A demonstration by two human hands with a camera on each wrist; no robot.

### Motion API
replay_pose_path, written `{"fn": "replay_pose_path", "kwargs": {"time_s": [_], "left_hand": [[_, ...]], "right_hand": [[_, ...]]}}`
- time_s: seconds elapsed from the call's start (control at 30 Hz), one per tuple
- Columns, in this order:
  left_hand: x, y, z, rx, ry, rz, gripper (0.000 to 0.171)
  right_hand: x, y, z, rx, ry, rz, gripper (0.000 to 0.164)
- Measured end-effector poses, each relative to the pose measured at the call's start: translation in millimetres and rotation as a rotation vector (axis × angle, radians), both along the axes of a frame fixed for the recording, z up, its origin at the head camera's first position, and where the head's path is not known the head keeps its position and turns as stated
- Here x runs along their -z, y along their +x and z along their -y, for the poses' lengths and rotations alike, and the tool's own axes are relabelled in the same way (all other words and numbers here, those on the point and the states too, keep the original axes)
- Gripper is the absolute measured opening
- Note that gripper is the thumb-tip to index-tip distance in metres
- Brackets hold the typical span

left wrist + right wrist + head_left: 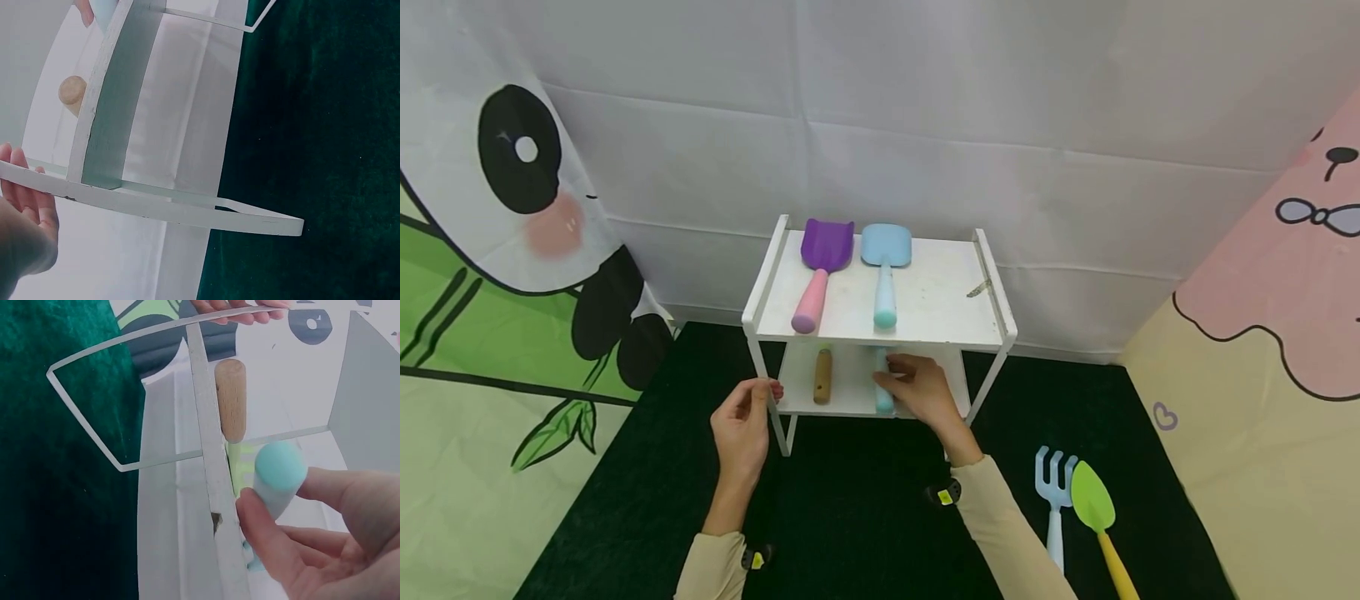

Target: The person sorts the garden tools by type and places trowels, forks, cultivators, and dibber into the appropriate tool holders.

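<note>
1. The right grip (928,390) is pinching the pale blue handle (279,472) near its mint end, thumb and fingers parted only by the handle's thickness
2. That handle is lying over the lower shelf (853,383), pointing out toward the person; whether it is being set down or drawn out, I cannot tell
3. Doing this well is probably calling for a light pinch, a level handle and a straight path along the shelf
4. The left grip (740,423) is holding the left front leg (757,360) of the white rack (940,343), fingers wrapped round it, which should be helping against sliding or tipping
5. The upper shelf (936,292) is overhanging the work, so raising the handle high is risking a knock; to its left, a wooden handle (823,379) is lying nearby
6. Above, a purple scoop (827,246) and a blue scoop (886,243) are resting side by side; off to the right, a blue fork (1056,496) and a green trowel (1092,500) are lying on dark green cloth (865,517), well out of the way
</note>
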State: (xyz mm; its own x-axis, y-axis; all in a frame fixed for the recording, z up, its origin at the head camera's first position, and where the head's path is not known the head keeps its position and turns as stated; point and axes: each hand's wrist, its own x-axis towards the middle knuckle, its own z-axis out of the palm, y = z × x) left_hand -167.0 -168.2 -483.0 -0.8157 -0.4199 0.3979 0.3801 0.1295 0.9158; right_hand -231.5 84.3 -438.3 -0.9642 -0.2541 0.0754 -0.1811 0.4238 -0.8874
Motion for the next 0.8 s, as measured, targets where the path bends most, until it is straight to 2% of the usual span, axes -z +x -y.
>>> {"fn": "replay_pose_path", "kwargs": {"time_s": [0.2, 0.4, 0.8], "left_hand": [[2.0, -1.6, 0.5, -0.008, 0.000, -0.007, 0.026], [0.4, -1.0, -0.4, -0.010, 0.000, -0.014, 0.025], [3.1, -1.8, -0.5, -0.002, -0.006, -0.007, 0.028]], "right_hand": [[-1.5, -0.7, 3.7, 0.048, 0.034, -0.029, 0.044], [-2.0, 0.7, 7.7, 0.084, 0.018, -0.029, 0.044], [0.8, 1.6, 10.0, 0.056, -0.009, -0.018, 0.047]]}}
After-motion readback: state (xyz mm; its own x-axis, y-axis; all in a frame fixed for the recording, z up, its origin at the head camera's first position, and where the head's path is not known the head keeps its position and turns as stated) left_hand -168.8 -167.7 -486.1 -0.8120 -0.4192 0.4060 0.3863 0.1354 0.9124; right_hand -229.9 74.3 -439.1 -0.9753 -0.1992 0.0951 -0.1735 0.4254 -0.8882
